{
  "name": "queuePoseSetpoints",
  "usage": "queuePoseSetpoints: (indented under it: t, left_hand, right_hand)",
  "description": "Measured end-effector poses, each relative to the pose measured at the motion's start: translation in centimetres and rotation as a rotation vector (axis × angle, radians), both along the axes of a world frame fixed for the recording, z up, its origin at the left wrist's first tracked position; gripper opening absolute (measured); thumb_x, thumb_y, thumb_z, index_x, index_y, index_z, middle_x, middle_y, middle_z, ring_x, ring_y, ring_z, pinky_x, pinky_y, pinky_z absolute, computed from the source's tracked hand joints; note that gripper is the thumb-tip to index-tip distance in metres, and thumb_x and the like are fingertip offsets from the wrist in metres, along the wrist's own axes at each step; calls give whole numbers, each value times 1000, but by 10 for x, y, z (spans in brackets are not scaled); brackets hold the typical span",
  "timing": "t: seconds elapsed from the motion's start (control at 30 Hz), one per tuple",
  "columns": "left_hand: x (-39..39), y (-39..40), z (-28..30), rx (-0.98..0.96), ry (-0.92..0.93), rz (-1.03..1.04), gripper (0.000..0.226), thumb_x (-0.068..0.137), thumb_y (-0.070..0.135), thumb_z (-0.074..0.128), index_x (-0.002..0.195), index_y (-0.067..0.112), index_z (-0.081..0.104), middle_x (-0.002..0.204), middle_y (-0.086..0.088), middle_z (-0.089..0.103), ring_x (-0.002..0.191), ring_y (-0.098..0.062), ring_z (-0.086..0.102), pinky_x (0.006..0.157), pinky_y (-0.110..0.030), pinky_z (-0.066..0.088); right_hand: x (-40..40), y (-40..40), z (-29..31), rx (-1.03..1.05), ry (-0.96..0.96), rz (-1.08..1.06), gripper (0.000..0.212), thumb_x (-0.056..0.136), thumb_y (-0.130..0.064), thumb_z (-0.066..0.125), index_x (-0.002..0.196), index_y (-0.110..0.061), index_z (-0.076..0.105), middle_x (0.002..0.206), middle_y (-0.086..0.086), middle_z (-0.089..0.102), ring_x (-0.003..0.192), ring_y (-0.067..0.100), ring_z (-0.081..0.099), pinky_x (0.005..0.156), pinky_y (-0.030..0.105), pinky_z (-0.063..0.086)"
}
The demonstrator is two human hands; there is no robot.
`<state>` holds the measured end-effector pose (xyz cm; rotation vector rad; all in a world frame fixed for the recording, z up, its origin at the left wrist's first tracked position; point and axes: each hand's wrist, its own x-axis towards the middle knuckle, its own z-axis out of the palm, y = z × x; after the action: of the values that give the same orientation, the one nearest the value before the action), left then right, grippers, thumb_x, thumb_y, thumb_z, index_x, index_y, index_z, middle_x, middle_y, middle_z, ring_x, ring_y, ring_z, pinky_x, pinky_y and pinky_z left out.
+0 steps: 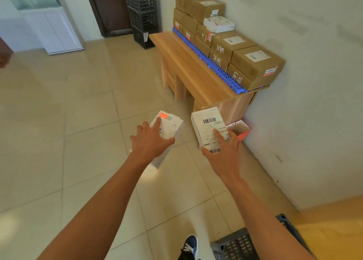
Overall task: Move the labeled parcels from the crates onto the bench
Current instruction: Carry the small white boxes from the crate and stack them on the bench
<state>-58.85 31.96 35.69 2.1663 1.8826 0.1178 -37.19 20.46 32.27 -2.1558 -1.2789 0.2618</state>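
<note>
1. Shoe (190,244), dark with white laces, stands on the tiled floor (59,122) at the bottom edge, just beside a dark crate (235,246) at the lower right.
2. Both bare arms reach forward over the floor, each hand carrying a parcel in the air, short of the bench.
3. Left hand (149,141) grips a white box (169,130) from above, fingers spread and curled over its top and sides; an orange label shows near the box's far corner.
4. Right hand (224,151) holds a second white parcel (208,126), thumb pressed on its barcode label and fingers wrapped around the right side.
5. Beyond the right hand, a small red-and-white box (240,129) sits on the floor against the wall (304,102), at the bench's near end.
6. Wooden bench (186,63) runs along the wall, with a blue slatted strip (212,63) lying lengthwise on it.
7. Behind the strip, brown cartons (255,63) with white labels are stacked in rows against the wall; a white parcel (219,24) rests on top of them.
8. Farthest off, black crates (143,14) are stacked by a dark door (106,10).
</note>
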Motion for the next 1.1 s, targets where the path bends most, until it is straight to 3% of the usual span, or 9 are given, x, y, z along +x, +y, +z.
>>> queuePoseSetpoints:
  t: [0.17, 0.67, 1.1]
  left_hand:
    - [-4, 60, 0, -7, -18, 48, 91, 73, 81, 52, 149, 38, 28, 122, -8, 49, 117, -31, 44, 91, -53, 42]
    - [-40, 314, 12, 39, -52, 25, 96, 75, 82, 54, 154, 36, 24, 129, -9, 48, 123, -31, 44, 94, -54, 42]
    - [31, 477, 8, 13, -48, -85, 95, 75, 78, 56, 154, 37, 23, 123, -5, 47, 118, -29, 43, 90, -49, 40]
  right_hand:
    - [-2, 71, 3, 34, -64, 27, 78, 75, -53, 77, 146, -34, 50, 145, 10, 35, 123, 34, 35, 109, 49, 37]
    - [-29, 315, 6, 2, -112, 38, 80, 80, -60, 69, 151, -37, 40, 148, 6, 25, 130, 27, 27, 110, 49, 36]
    - [34, 459, 1, -56, -49, -95, 86, 78, -66, 68, 152, -47, 30, 150, -5, 18, 139, 25, 22, 108, 53, 42]
